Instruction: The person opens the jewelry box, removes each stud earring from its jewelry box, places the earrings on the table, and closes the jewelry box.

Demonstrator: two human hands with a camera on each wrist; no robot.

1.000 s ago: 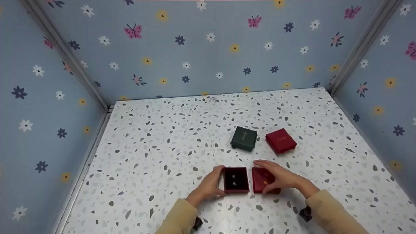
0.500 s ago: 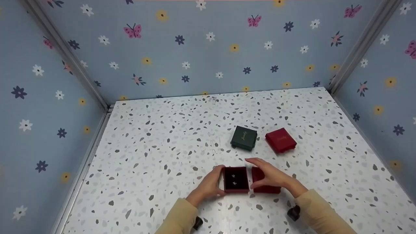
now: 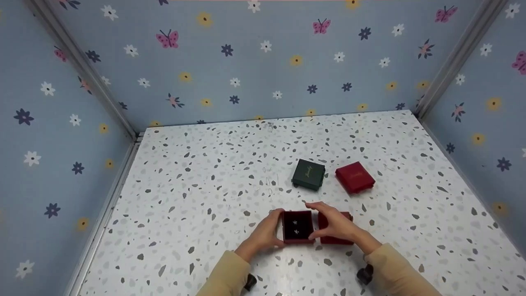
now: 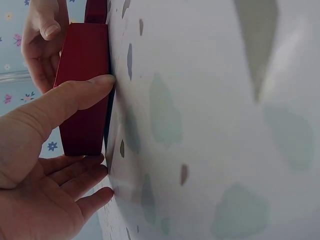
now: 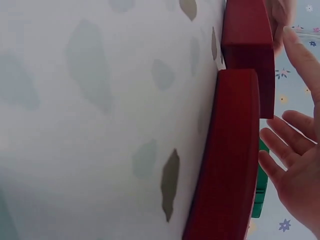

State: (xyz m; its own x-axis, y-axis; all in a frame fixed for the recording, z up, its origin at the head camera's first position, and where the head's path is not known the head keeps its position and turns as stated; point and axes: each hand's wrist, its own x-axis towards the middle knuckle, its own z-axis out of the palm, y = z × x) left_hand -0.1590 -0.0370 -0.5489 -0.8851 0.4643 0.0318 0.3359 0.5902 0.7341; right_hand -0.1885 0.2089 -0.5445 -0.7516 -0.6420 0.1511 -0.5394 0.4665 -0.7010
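Observation:
An open red jewelry box base [image 3: 299,241] with a black lining sits on the table, two small star-like earrings [image 3: 295,223] inside it. My left hand [image 3: 263,233] holds its left end, the thumb [image 4: 82,97] along the near wall and the fingers round behind. To the right of the base lies its red lid [image 3: 337,241], partly hidden. Over this lid hovers my right hand [image 3: 339,226], fingers spread and pointing left. Its thumb and forefinger reach to the base's right edge. In the right wrist view a gap shows between fingers and lid [image 5: 227,150].
Behind the hands stand a closed dark green jewelry box [image 3: 309,174] and a closed red one [image 3: 355,177], both with gold lettering. Flower-patterned blue panels [image 3: 263,65] wall the speckled white table [image 3: 197,172] at the back and sides.
My right hand has moved left, from around the lid to over the gap between lid and base. My left hand and the base have stayed in place.

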